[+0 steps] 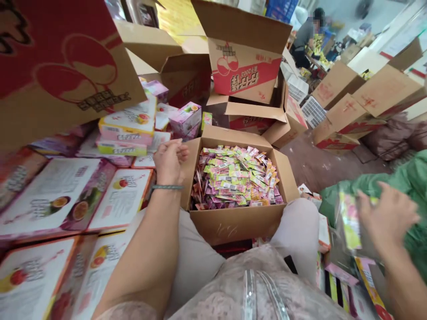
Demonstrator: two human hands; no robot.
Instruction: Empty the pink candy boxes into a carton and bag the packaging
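One blurred right hand [388,213], at two o'clock, seems to pinch a green-and-pink packet [351,222]; the left hand [171,156], at eleven, is half-curled, whether holding anything I cannot tell. Sachets [233,175] fill the cardboard carton [240,223] at twelve. Packet handling looks current; moving it calls for steady grip.

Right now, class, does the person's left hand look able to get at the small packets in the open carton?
Probably yes: the left hand is close by the carton, whose left flap is folded outward, and the packets lie exposed, with nothing visible blocking the way.
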